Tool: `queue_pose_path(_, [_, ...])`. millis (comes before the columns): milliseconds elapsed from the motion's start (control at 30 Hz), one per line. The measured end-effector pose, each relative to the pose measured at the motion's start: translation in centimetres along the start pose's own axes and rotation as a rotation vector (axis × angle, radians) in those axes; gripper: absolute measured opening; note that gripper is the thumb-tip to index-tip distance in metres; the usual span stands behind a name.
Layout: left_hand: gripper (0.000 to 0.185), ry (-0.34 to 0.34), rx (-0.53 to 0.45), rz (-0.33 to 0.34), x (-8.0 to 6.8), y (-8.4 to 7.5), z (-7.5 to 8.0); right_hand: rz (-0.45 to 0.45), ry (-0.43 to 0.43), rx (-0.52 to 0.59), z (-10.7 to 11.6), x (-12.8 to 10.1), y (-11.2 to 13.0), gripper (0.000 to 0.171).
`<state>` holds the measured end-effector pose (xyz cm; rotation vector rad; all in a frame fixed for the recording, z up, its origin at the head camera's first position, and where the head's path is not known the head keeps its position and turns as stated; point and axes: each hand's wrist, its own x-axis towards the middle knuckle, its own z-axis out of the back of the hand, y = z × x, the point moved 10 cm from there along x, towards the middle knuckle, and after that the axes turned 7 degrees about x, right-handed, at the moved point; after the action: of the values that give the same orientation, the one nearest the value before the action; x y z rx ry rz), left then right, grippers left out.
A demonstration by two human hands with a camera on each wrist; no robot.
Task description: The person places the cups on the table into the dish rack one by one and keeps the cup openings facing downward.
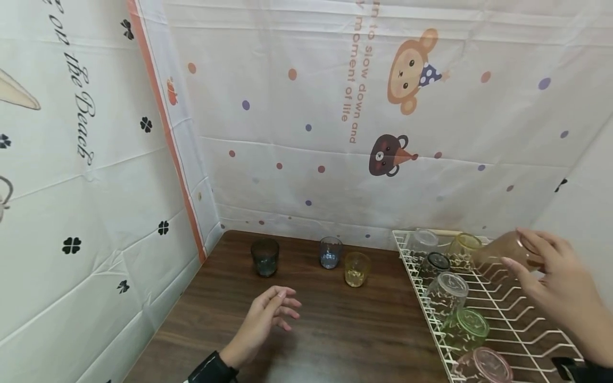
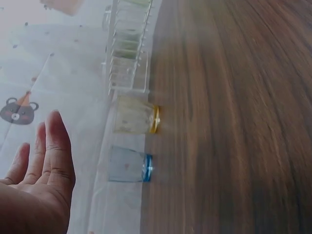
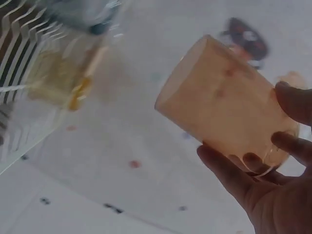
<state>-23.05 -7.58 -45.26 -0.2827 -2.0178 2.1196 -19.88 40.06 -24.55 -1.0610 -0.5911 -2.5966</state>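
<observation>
An amber-brown glass (image 3: pixel 219 102) is gripped near its base by my right hand (image 1: pixel 560 271), the thumb and fingers around it. In the head view this glass (image 1: pixel 503 252) is tilted over the far right part of the white wire rack (image 1: pixel 522 340), its mouth pointing left. My left hand (image 1: pixel 268 314) hovers over the brown table with loosely bent fingers and nothing in it. Beyond that hand stand a dark grey glass (image 1: pixel 265 257), a blue glass (image 1: pixel 330 252) and a yellow glass (image 1: pixel 356 269), upright on the wood.
Several glasses sit upside down on the rack, among them a green glass (image 1: pixel 464 330), a pink glass (image 1: pixel 486 366), a clear glass (image 1: pixel 447 292) and another yellow glass (image 1: pixel 464 250). A printed cloth (image 1: pixel 287 117) hangs behind the table (image 1: pixel 364 330) and along its left side.
</observation>
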Motion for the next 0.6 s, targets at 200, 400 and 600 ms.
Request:
queue_pose_path(200, [0.046,0.011,0.098,-0.036,-0.5,0.3,0.1,-0.125,0.323,-0.071,-4.7,-0.3,-5.4,0.076])
queue_pose_path(400, [0.042,0.012,0.188,-0.07,-1.0,0.5,-0.2,-0.233,0.563,-0.085,-9.2,-1.5,-9.2,0.075])
queue_pose_path(600, [0.039,0.038,0.208,-0.083,-1.6,1.1,-1.2,-0.282,0.621,-0.08,-11.3,-2.5,-11.3,0.069])
